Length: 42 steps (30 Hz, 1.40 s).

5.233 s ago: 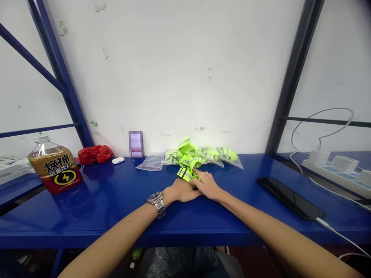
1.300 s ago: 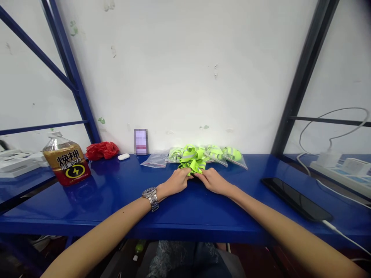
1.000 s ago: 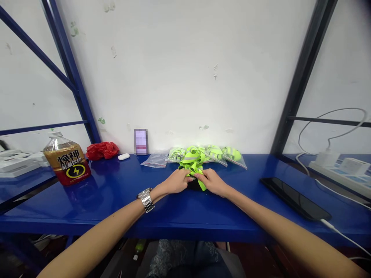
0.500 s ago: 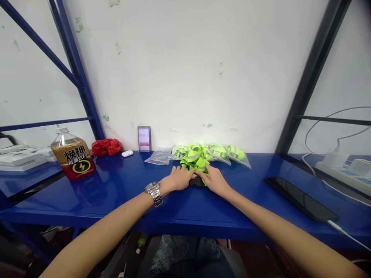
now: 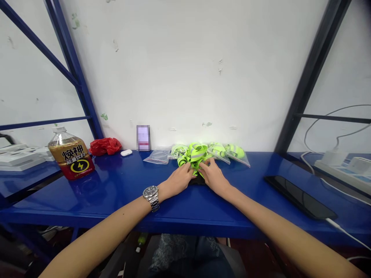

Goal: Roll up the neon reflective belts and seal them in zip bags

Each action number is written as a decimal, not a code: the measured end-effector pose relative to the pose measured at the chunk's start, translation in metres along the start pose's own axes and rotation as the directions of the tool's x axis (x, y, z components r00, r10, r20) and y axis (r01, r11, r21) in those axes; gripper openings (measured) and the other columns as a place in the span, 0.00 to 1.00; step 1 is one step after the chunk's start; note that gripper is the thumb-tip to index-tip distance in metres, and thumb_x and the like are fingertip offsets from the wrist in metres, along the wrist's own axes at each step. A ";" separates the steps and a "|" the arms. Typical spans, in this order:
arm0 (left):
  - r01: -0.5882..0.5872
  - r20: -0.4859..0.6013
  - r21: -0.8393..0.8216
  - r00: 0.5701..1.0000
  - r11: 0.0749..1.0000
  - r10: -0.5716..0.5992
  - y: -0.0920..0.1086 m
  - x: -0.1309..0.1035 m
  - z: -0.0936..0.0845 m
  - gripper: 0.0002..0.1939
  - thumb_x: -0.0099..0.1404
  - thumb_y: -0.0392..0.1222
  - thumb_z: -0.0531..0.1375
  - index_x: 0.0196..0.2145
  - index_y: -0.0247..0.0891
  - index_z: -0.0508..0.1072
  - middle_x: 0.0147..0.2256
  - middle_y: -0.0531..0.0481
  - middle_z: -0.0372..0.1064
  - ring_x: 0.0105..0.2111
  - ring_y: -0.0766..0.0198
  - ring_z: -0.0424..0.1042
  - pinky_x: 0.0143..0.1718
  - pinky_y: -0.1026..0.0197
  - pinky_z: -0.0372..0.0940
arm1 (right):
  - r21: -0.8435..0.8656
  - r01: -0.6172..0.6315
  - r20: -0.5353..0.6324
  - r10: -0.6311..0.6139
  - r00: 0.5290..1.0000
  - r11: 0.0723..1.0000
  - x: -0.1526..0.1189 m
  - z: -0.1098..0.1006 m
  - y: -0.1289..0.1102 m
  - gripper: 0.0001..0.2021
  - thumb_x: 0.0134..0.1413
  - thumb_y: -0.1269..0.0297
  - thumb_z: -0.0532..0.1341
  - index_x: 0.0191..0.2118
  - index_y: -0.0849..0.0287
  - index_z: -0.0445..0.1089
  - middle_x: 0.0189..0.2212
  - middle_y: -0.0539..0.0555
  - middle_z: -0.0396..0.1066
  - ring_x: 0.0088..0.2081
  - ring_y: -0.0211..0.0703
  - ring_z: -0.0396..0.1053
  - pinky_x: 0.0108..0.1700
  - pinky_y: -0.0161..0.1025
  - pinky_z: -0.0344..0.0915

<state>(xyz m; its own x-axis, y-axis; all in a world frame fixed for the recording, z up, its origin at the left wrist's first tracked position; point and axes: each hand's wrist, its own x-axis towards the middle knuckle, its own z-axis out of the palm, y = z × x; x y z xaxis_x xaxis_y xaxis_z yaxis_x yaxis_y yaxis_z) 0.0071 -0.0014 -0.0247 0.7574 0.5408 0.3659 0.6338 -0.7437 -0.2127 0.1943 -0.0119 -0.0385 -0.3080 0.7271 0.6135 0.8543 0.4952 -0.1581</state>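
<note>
A bundle of neon yellow-green strap with grey reflective stripes point(image 5: 197, 151) stands on the blue table point(image 5: 121, 193), with a black part point(image 5: 198, 180) at its near end. From the left, my left hand point(image 5: 181, 178), below a silver wristwatch, pinches the bundle's lower folds. My right hand point(image 5: 213, 175) grips the same folds from the right, fingers curled. The fingertips of both hands nearly meet, partly hidden in the strap. Behind lie clear bags with similar yellow-green straps point(image 5: 235, 150), and a flat clear bag point(image 5: 157, 156) is to their left.
A drink bottle point(image 5: 72, 154), a red plastic bag point(image 5: 105, 146), a white case point(image 5: 126, 153) and an upright phone point(image 5: 143, 138) are on the left. At right lie a black phone point(image 5: 300, 197) with a white cable and a power strip point(image 5: 344, 173).
Both hands have moved from pressing low by the black part to pinching the strap folds, fingers more curled. The bundle's loops have shifted and spread a little; the view has moved slightly.
</note>
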 end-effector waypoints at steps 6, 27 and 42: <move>-0.026 0.075 -0.118 0.997 0.993 0.035 -0.003 -0.011 -0.017 0.26 0.70 0.58 0.44 0.50 0.34 0.66 0.40 0.43 0.58 0.38 0.57 0.62 0.41 0.56 0.61 | 0.037 0.284 0.158 -0.286 0.945 0.958 -0.010 -0.024 0.007 0.20 0.60 0.50 0.53 0.49 0.60 0.66 0.45 0.63 0.61 0.48 0.54 0.61 0.47 0.50 0.63; 0.228 0.087 -0.490 0.973 0.842 -0.213 -0.021 0.010 -0.003 0.10 0.70 0.40 0.49 0.38 0.37 0.68 0.30 0.51 0.69 0.31 0.63 0.67 0.33 0.63 0.58 | 0.217 -0.196 0.144 0.167 0.975 0.956 0.009 -0.008 -0.006 0.14 0.63 0.53 0.49 0.40 0.56 0.66 0.22 0.49 0.66 0.25 0.43 0.63 0.28 0.35 0.50; 0.175 0.034 -0.134 0.985 0.976 -0.172 -0.012 0.006 0.006 0.13 0.70 0.39 0.47 0.38 0.35 0.71 0.36 0.44 0.64 0.38 0.58 0.64 0.40 0.58 0.62 | 0.068 0.262 0.105 -0.268 0.958 0.963 -0.003 -0.010 -0.004 0.17 0.59 0.52 0.55 0.42 0.61 0.70 0.38 0.61 0.65 0.42 0.51 0.63 0.46 0.48 0.63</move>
<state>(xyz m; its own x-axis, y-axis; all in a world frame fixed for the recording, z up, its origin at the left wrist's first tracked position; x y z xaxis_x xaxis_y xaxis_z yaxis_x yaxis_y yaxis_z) 0.0052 0.0128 -0.0255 0.6422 0.6733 0.3664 0.7295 -0.6836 -0.0225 0.1958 -0.0212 -0.0316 -0.5676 0.6138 0.5487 0.7135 0.6992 -0.0442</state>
